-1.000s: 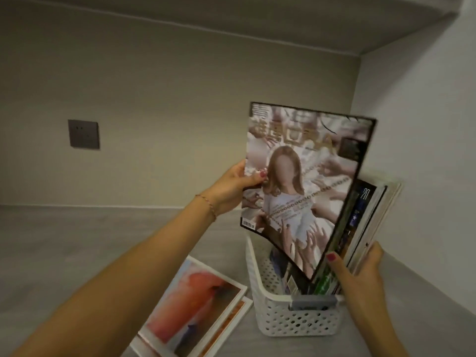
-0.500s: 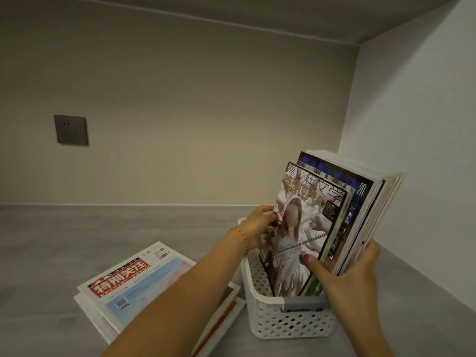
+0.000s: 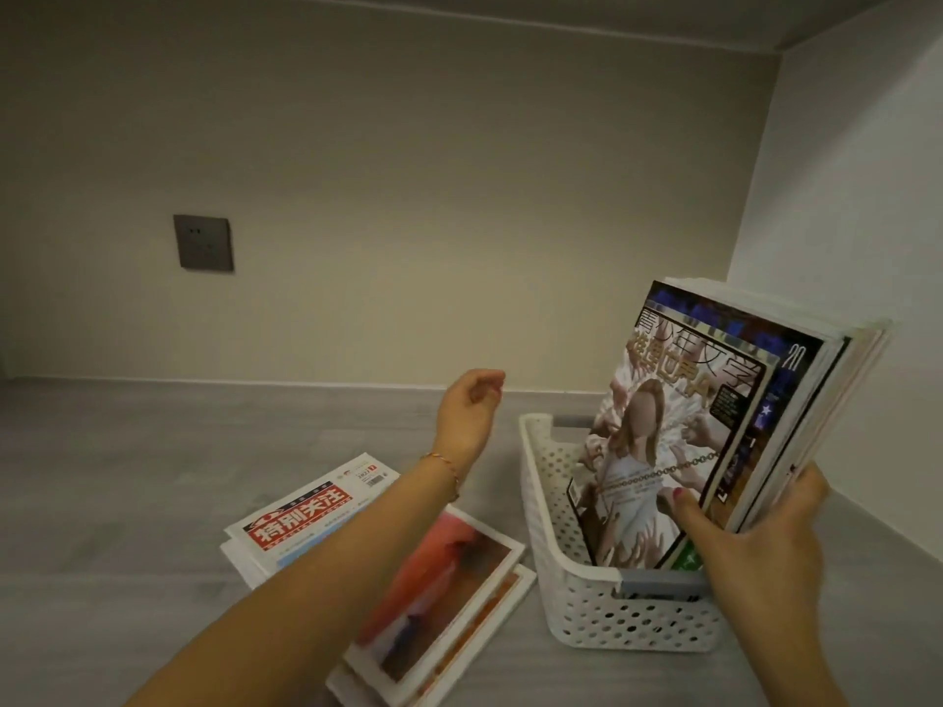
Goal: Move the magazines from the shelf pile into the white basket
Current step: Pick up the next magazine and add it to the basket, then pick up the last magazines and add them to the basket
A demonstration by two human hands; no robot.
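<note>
A white perforated basket (image 3: 602,612) stands on the grey shelf at the right. Several magazines (image 3: 724,400) stand upright in it, leaning right; the front one (image 3: 658,451) shows a woman in white. My right hand (image 3: 750,548) grips the lower edge of this bundle, thumb on the front cover. My left hand (image 3: 469,408) hovers empty to the left of the basket, fingers loosely curled, above the shelf. The remaining pile lies flat left of the basket: a magazine with a red title block (image 3: 301,517) and one with an orange cover (image 3: 444,579), partly under my left forearm.
A dark wall socket (image 3: 203,242) sits on the back wall. The white side wall (image 3: 842,222) rises close to the right of the basket. The grey shelf (image 3: 127,477) stretches away to the left.
The magazine with the woman on its cover went down into the basket in front of the others. My left hand let go of it and drew back to the left.
</note>
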